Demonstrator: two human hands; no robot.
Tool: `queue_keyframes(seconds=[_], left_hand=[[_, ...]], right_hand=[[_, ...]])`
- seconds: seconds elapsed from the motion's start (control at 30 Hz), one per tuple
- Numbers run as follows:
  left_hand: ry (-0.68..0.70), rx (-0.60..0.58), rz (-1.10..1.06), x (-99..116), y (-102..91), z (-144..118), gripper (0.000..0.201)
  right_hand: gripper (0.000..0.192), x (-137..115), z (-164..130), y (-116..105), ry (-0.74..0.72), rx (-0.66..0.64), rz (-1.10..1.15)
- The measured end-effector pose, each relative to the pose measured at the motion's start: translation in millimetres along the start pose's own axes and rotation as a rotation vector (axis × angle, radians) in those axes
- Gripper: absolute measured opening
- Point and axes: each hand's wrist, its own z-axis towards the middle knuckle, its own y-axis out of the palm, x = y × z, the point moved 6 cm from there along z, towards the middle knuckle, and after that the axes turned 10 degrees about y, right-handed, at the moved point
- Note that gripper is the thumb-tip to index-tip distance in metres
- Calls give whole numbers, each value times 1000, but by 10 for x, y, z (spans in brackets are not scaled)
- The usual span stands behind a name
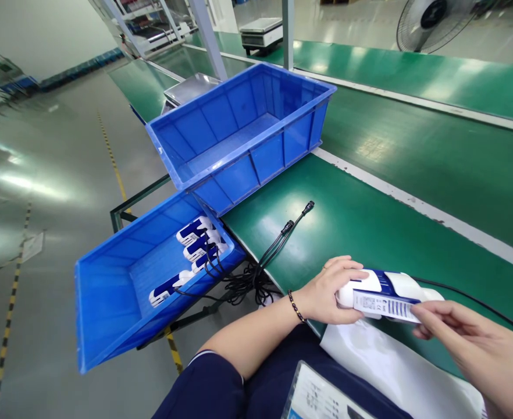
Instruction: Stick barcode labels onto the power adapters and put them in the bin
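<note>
My left hand (332, 291) is closed around the left end of a white and blue handheld device (387, 283), held over the near edge of the green table. A white label (381, 305) with a square code and dark stripes runs along the device's near side. At the label's right end, my right hand (470, 334) pinches it between thumb and fingers. I cannot tell how much of the label is stuck down. A black cable (470, 292) runs from the device to the right. Below the hands lies a glossy white sheet (387, 355).
An empty-looking blue bin (263, 163) stands on the table (326, 203). Lower left, a tilted blue bin (103, 308) holds several similar devices (193, 241). Their black cables (243, 285) tangle at the table edge, two connectors (298, 216) lying on top. Behind are scales (260, 35) and a fan (433, 20).
</note>
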Motion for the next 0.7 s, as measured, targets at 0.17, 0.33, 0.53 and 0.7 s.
queue_keyframes(seconds=[0.17,0.33,0.53,0.7], left_hand=[[38,32,10,54,-49,25,62],[47,23,1,73,-78,20,62],[-44,84,-58,44,-65,-3,42],[-67,93,-30,31,-52,0,38]], right_hand=[[40,-61,-14,0,-2,-30,-7],[40,-67,16,9,-34,-44,26],[38,-47,30,21,-55,-71,23],[40,-71,23,22,-78,-69,23]])
